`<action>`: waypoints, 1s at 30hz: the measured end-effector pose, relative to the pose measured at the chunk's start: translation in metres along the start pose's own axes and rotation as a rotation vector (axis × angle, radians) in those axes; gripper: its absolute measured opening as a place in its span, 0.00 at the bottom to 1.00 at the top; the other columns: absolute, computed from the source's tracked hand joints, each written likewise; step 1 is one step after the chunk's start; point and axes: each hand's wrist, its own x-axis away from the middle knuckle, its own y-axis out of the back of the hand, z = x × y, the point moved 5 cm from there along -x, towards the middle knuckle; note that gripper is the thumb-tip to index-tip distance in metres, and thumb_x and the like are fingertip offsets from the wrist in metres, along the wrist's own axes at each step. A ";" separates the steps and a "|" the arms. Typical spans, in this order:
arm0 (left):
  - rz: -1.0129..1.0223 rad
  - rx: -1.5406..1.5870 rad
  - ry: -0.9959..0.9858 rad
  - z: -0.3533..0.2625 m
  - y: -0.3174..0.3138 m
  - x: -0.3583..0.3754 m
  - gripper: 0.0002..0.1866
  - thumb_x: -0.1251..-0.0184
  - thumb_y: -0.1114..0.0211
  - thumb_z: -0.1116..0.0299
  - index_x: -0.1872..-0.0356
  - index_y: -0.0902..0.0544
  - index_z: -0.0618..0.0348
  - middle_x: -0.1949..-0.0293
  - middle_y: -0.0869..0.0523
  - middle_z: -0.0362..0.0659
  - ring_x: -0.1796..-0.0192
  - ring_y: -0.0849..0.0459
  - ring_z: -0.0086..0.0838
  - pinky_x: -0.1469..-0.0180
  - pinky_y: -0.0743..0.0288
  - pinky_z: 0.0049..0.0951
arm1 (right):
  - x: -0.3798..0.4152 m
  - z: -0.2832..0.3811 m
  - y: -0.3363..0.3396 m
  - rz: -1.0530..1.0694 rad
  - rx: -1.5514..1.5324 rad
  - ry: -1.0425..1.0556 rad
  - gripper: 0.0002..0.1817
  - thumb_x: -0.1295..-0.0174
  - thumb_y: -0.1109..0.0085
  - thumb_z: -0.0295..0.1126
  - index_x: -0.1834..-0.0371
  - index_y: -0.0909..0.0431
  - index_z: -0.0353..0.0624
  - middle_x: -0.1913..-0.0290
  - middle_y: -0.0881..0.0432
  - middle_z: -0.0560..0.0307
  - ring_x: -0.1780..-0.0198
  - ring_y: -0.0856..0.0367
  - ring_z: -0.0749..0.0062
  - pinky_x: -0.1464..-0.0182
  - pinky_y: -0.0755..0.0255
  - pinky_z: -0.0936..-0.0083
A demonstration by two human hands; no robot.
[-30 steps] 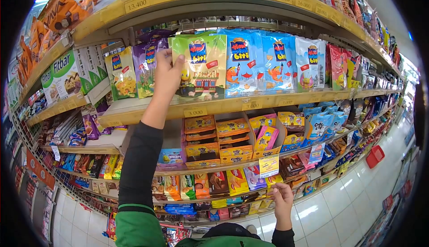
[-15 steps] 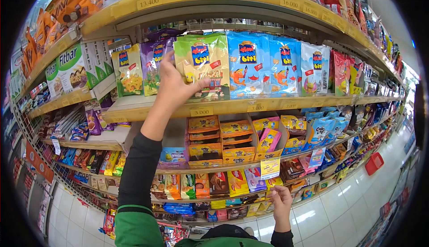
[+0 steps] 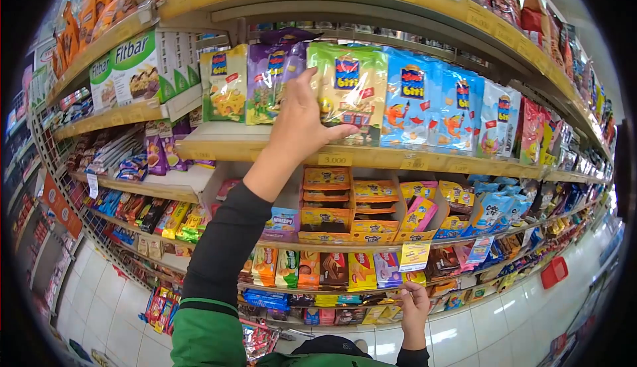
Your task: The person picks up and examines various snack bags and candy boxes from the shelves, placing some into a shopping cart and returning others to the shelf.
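My left hand (image 3: 302,116) reaches up to the middle shelf with its fingers spread. Its fingertips are at the left edge of a green and cream biti snack bag (image 3: 348,88), and the thumb lies across the bag's lower front. The bag stands upright in its row. A purple biti bag (image 3: 269,75) is just left of the hand, partly covered by it. To the right stand blue biti bags (image 3: 408,95). My right hand (image 3: 415,308) is low in front of the lower shelves, fingers loosely curled and apart, with nothing visible in it.
A yellow shelf edge (image 3: 371,159) with price labels runs below the bags. Fitbar boxes (image 3: 136,68) stand at the left. Yellow snack boxes (image 3: 325,219) fill the shelf below. A red basket (image 3: 554,272) is on the tiled floor at the right.
The view has shifted, so the shelves appear farther right and slightly tilted. My left hand has slid slightly lower against the green bag, which stays in its row. My right hand remains low.
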 end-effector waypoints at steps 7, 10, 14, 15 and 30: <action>-0.178 -0.074 -0.175 0.002 0.030 0.015 0.34 0.60 0.33 0.60 0.52 0.39 0.65 0.55 0.33 0.52 0.52 0.34 0.44 0.49 0.41 0.38 | 0.003 -0.004 -0.011 0.039 0.031 -0.022 0.10 0.46 0.50 0.27 0.61 0.34 0.38 0.64 0.25 0.56 0.70 0.24 0.75 0.70 0.33 0.85; -0.164 -0.012 -0.172 0.005 0.066 0.045 0.29 0.59 0.35 0.67 0.53 0.37 0.64 0.58 0.31 0.52 0.53 0.34 0.43 0.50 0.40 0.37 | 0.002 -0.008 -0.005 0.041 0.039 -0.023 0.11 0.46 0.49 0.29 0.60 0.34 0.40 0.64 0.26 0.58 0.71 0.25 0.77 0.72 0.33 0.87; -0.094 -0.034 -0.169 0.024 0.118 0.120 0.26 0.60 0.38 0.75 0.55 0.35 0.62 0.60 0.30 0.51 0.58 0.31 0.39 0.54 0.37 0.34 | 0.000 -0.012 0.002 0.043 0.069 -0.009 0.10 0.45 0.50 0.28 0.60 0.34 0.41 0.65 0.26 0.58 0.72 0.26 0.78 0.73 0.34 0.87; -0.068 -0.093 -0.072 0.033 0.132 0.144 0.24 0.59 0.40 0.76 0.56 0.35 0.62 0.60 0.30 0.50 0.59 0.31 0.38 0.56 0.37 0.32 | -0.001 -0.014 0.003 0.027 0.089 0.004 0.09 0.45 0.51 0.27 0.60 0.34 0.40 0.66 0.27 0.58 0.72 0.26 0.78 0.73 0.34 0.86; -0.068 -0.889 0.967 0.092 0.282 0.477 0.16 0.55 0.47 0.78 0.60 0.32 0.65 0.65 0.29 0.46 0.63 0.29 0.29 0.62 0.33 0.26 | -0.017 -0.031 -0.025 0.116 0.034 -0.089 0.11 0.44 0.51 0.28 0.57 0.33 0.41 0.60 0.27 0.57 0.67 0.27 0.76 0.69 0.33 0.83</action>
